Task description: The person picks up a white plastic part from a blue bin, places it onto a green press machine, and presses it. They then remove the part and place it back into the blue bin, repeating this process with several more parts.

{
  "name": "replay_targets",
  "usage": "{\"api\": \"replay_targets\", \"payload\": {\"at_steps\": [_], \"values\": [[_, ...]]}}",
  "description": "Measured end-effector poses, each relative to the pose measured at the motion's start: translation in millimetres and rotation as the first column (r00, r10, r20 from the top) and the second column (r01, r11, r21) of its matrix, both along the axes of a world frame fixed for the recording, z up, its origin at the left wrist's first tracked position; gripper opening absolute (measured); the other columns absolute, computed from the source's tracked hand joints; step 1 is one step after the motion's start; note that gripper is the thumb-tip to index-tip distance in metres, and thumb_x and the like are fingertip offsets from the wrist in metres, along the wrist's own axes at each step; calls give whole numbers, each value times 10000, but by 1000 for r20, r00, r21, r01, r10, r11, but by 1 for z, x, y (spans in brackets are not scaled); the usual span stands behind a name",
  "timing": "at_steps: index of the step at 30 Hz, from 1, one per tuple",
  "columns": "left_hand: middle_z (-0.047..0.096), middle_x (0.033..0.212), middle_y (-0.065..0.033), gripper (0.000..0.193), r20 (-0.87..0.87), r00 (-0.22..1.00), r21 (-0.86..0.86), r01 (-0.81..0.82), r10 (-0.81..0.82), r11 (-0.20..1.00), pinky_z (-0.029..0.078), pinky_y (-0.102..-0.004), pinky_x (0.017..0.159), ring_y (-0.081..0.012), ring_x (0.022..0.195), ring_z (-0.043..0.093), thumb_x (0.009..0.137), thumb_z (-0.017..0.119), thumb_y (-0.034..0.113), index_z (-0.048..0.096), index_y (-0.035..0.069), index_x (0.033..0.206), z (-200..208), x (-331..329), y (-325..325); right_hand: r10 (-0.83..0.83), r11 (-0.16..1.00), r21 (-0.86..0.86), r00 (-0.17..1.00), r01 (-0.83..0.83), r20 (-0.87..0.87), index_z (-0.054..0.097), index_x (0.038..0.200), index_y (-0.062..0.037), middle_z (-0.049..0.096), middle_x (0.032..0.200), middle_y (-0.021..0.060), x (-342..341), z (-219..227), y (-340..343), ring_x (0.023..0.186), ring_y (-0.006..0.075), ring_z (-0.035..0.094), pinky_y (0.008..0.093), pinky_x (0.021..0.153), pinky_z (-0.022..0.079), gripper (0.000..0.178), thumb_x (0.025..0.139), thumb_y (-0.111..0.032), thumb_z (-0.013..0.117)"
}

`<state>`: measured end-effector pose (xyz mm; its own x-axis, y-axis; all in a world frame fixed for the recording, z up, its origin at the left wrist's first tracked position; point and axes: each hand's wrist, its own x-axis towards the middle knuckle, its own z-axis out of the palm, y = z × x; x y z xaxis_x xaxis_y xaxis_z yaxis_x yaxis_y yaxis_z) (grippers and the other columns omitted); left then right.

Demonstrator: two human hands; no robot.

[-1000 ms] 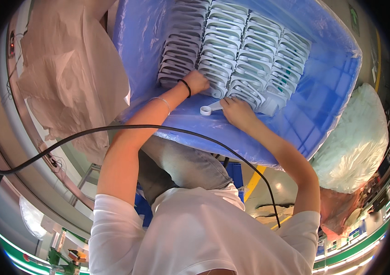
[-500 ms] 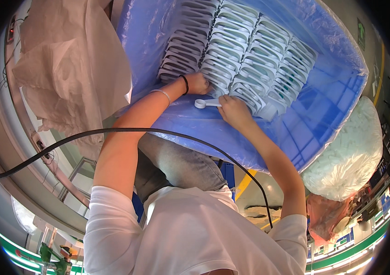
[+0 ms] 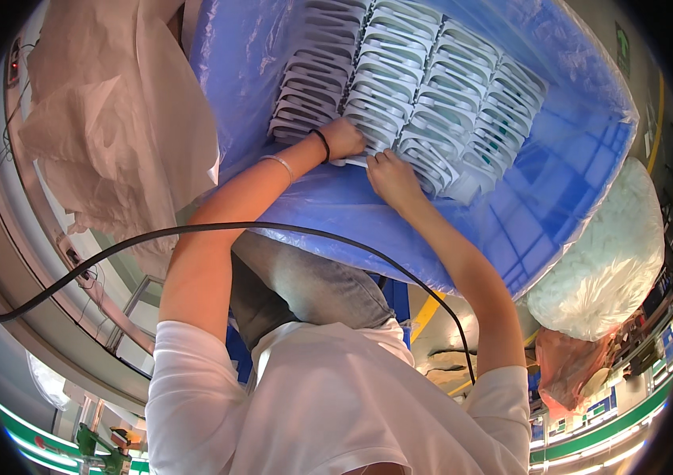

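Several rows of nested white plastic scoops (image 3: 388,79) lie in a large blue bin (image 3: 526,229) lined with clear plastic film. My right hand (image 3: 393,179) is closed in a pinch on the handle of a single white scoop (image 3: 356,161) at the near end of the second row from the left. That scoop is mostly hidden by my hands. My left hand (image 3: 343,140) lies just left of it, fingers curled in against the near end of the same row. Whatever its fingertips grip is out of sight.
A black cable (image 3: 273,226) arches across my forearms. Brown paper sheeting (image 3: 115,119) drapes at the left, beside a grey metal rail. Outside the bin at the right stand a clear bag of white pieces (image 3: 606,261) and a reddish bag (image 3: 570,368).
My right hand has moved up and slightly left, bringing the scoop from in front of the rows to the near end of one. My left hand has barely shifted.
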<state>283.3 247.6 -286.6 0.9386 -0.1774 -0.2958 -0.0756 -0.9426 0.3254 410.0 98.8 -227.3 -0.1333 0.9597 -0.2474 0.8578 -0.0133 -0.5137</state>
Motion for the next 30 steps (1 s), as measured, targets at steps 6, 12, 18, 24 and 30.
{"api": "replay_targets", "payload": {"at_steps": [6,12,18,24,30], "values": [[668,831,-35,130,36,999,-69,-28,30,997,516,-361,721,-224,930,621,767,579,172,677,122,836,16,-10,17,-15,1000,-16,998,16,53,625,849,2,600,936,116,-10,-14,5,845,268,644,385,652,566,128,736,-55,614],[650,962,-52,164,-69,997,-59,-50,46,997,438,-386,906,-225,1094,539,739,632,179,697,115,875,36,-8,30,89,993,69,995,-92,50,614,871,-35,566,906,86,-4,-30,0,851,240,636,369,683,539,141,735,-74,613],[637,994,-70,232,-185,977,-39,-119,110,992,420,-400,928,-228,1094,530,720,724,283,702,104,867,47,-1,27,222,939,229,960,-257,170,609,869,-91,575,908,47,1,-45,8,928,188,606,302,715,495,132,750,-148,604],[631,1018,-73,410,-176,976,8,-132,131,991,413,-386,939,-226,1066,548,659,764,405,679,107,927,41,3,12,70,984,157,994,-83,90,605,886,-101,598,924,52,27,0,3,963,220,602,359,727,511,107,806,-172,598],[598,1148,-63,383,130,984,-26,-118,121,993,405,-389,953,-229,1042,567,691,733,366,665,142,994,17,7,-6,-371,900,-188,917,393,144,627,913,-73,650,884,106,115,66,-51,855,288,644,433,732,532,150,830,-197,611]]}}
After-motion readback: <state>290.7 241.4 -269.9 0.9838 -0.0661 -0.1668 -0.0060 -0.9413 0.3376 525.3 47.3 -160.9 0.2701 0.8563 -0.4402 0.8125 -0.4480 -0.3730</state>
